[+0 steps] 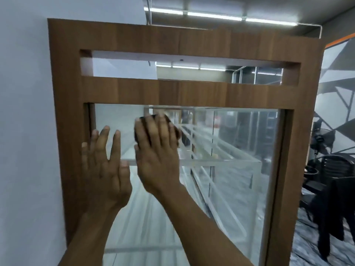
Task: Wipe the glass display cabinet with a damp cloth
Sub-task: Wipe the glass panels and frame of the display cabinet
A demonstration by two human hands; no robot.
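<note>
The display cabinet has a brown wooden frame (134, 35) around a tall glass pane (240, 169), with glass shelves visible inside. My right hand (157, 154) lies flat against the upper part of the glass, pressing a dark cloth (175, 129) whose edges show around my fingers. My left hand (104, 167) rests flat on the glass at the pane's left edge, fingers spread, holding nothing.
A pale wall (25, 131) runs along the left of the cabinet. On the right stand dark plastic chairs (334, 189) and a fan (320, 141) before a patterned wall. Ceiling strip lights (215, 16) glow above.
</note>
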